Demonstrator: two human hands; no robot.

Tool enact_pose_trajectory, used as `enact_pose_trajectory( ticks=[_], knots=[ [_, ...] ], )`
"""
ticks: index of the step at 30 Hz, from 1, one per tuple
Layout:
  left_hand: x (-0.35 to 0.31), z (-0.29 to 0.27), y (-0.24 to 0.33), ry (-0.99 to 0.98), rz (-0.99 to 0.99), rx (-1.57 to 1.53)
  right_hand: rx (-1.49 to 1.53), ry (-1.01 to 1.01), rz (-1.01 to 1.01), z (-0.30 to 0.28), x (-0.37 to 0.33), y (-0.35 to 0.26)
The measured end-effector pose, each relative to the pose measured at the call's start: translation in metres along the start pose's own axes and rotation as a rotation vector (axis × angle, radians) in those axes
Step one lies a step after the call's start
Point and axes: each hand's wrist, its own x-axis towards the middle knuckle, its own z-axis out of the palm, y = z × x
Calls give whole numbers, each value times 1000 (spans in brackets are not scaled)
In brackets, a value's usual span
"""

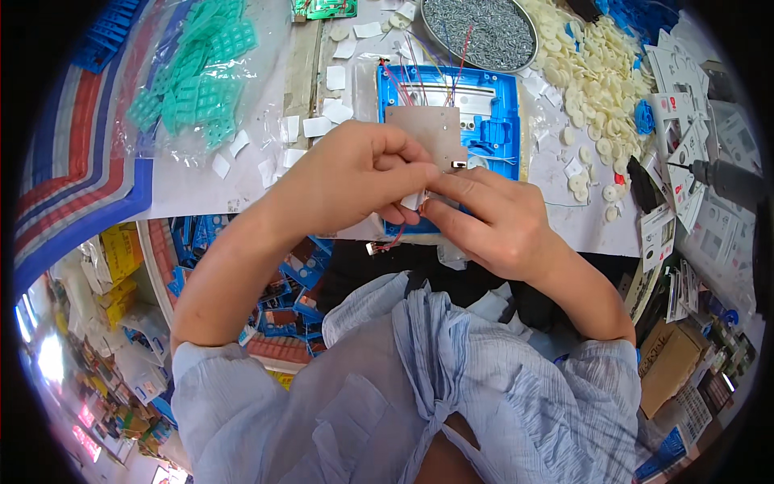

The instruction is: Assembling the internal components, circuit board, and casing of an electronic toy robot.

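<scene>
A brown circuit board (427, 129) with thin coloured wires lies tilted over a blue plastic housing (509, 93) on the table in front of me. My left hand (351, 173) is closed at the board's near edge, thumb and forefinger pinching a small white square piece (413, 199). From the other side, my right hand (496, 218) grips the board's near right corner, its thumb close to the white piece. My fingers hide the exact contact. Red wires with a small connector (379, 248) hang below the housing's near edge.
A round metal tray (427, 32) of screws stands behind the housing. Cream plastic discs (597, 73) are heaped at right, near a power screwdriver (721, 181). White paper squares (317, 127) and bagged green keypads (201, 89) lie left. Blue housings (306, 270) fill a container below.
</scene>
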Motion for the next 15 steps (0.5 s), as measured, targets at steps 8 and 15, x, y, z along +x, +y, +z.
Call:
enact_pose_trajectory(
  ticks=[8,15],
  knots=[
    [2,-2,-9,-37,106,145,-90,38,-95,3,2,7],
    [-9,32,-21,376,442,779,-99,-81,-89,1,2,7]
  ],
)
